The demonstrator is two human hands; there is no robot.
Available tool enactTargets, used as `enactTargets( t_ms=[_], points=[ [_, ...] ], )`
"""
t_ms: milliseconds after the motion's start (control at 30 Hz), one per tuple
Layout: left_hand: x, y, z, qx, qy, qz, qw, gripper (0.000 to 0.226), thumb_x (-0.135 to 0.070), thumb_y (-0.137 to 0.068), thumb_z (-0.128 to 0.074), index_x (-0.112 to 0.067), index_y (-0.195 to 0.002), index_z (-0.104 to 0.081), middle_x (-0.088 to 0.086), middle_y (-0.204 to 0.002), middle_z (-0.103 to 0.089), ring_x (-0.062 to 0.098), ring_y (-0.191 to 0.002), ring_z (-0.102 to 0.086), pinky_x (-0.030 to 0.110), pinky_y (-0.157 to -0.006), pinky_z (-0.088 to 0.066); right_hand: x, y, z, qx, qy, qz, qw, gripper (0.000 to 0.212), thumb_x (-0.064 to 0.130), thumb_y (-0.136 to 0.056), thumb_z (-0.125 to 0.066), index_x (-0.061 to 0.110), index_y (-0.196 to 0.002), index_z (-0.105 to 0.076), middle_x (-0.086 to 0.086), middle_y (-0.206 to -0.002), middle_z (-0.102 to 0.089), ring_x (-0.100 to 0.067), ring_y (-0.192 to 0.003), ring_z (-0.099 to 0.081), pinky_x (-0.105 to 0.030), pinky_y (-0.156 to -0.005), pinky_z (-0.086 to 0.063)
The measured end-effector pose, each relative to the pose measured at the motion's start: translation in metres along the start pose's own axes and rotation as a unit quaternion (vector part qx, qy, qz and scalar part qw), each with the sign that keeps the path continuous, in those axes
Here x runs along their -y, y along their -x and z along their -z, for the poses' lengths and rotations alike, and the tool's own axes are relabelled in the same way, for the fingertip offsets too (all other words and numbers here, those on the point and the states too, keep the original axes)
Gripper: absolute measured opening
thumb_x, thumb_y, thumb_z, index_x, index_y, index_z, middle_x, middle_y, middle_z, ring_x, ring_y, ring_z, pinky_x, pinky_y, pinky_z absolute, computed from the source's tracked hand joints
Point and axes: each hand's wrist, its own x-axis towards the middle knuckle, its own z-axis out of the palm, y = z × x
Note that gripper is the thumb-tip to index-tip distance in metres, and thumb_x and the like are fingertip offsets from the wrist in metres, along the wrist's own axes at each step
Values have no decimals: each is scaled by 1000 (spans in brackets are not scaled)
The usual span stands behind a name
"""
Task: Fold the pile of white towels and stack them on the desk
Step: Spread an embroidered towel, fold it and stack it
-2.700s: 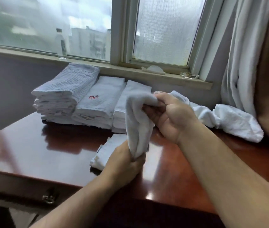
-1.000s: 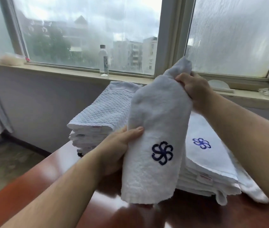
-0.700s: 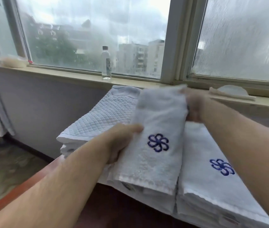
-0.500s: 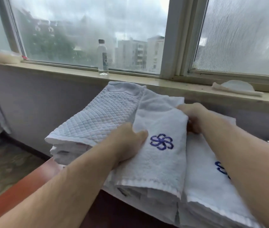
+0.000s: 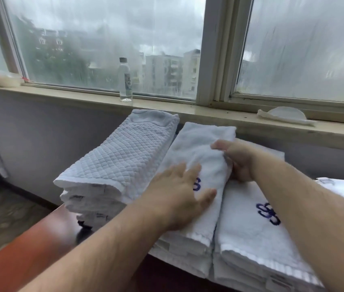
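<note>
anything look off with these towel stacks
Only the top towel on the middle stack: it is bunched up where the right hand grips it, not yet flat. Nothing looks spilled or damaged.

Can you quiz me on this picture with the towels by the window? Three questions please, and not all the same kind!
1. Pick one: what stands on the windowsill? A) a clear bottle B) a red cup C) a toy car.
2. True or false: the left hand lies flat on the top towel of the middle stack.
3. Fill in the gap: the quilted towel stack sits on the ____ side of the middle stack.

Key: 1 is A. 2 is true. 3 is left.
</note>
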Motion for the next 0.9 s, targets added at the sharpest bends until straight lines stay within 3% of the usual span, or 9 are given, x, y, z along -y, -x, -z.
enactTargets(
  t_ms=[100,200,267,333,433,533,633,733,900],
  points=[
    [13,-4,-1,10,-7,14,1000,73,-69,-98,-27,-40,-159,0,-4,-170,-1,14,-155,-1,42,-125,-5,-5,26,1,93,-19,-10,995,52,39,-89,-67,3,-125,-60,-16,-93,-75,-27,-73,-74,-34,-59,-59],
    [17,-4,1,4,5,8,1000,69,-67,-100,-24,-40,-160,-3,-4,-170,-3,12,-155,-2,39,-125,-4,-15,43,-6,82,4,-24,996,30,34,-94,-61,7,-106,-62,-6,-60,-63,-16,-45,-56,-21,-43,-42],
    [14,0,-3,-19,3,8,1000,66,-64,-101,-25,-38,-160,-8,-3,-169,-7,13,-155,-5,35,-124,-4,-22,54,-10,66,28,-35,997,23,34,-95,-58,11,-97,-60,-1,-54,-55,-12,-42,-46,-19,-40,-29],
    [11,6,-7,-48,14,8,999,62,-59,-103,-24,-35,-160,-15,-3,-168,-14,13,-154,-9,32,-122,-4,-28,68,-6,113,14,-33,993,34,45,-98,-54,12,-103,-60,-3,-65,-63,-13,-46,-55,-17,-38,-28],
    [5,14,-6,-71,62,-11,995,55,-47,-108,-21,-27,-159,-26,-5,-166,-25,10,-152,-16,26,-121,-8,-41,89,-1,233,24,-15,972,68,69,-95,-45,10,-125,-60,-12,-106,-74,-22,-62,-73,-18,-36,-36],
    [0,24,4,-81,140,-6,987,51,-38,-110,-23,-19,-156,-33,-2,-163,-32,10,-150,-24,25,-121,-14,-49,105,-13,275,24,10,961,83,78,-91,-41,9,-134,-56,-14,-115,-72,-25,-65,-73,-19,-38,-39],
    [-2,37,7,-54,112,1,992,51,-40,-110,-24,-23,-157,-32,-2,-164,-30,11,-151,-21,27,-122,-13,-55,117,-16,234,60,3,970,81,76,-95,-33,7,-132,-54,-18,-114,-73,-22,-58,-71,-19,-37,-36],
    [-14,49,1,-27,31,9,999,54,-47,-108,-26,-28,-159,-26,1,-167,-20,14,-154,-11,33,-124,-8,-66,133,2,120,105,11,987,59,58,-102,-44,3,-120,-58,-20,-99,-76,-22,-52,-66,-21,-37,-36],
    [-70,54,1,-61,66,-32,995,56,-48,-107,-32,-27,-158,-30,1,-165,-26,17,-153,-15,34,-122,-13,-96,179,73,-83,108,96,986,27,31,-100,-57,6,-107,-63,-11,-74,-75,-21,-48,-61,-22,-38,-35]
  ],
)
